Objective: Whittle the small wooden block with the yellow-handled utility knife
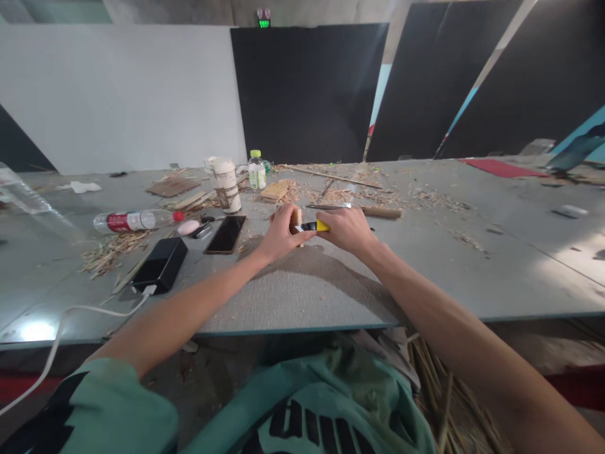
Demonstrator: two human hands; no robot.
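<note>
Grey table (472, 268) carries phone (225, 234), black box (163, 265), red-capped bottle (125, 221) on its side; upright cup (227, 183), green-capped bottle (256, 173); scattered wood shavings (437, 198).

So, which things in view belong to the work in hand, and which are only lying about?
In use:
yellow-and-black knife, right hand
small brown wooden piece, left hand

Just lying about:
flat black phone
clear plastic bottle with red cap
pale patterned cup

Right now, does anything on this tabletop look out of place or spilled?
Yes: the red-capped plastic bottle lies on its side at the left, while the green-capped bottle stands upright. Wood shavings litter the tabletop beyond the yellow-handled knife in the right hand, looking untidy. No spilled liquid shows.
</note>
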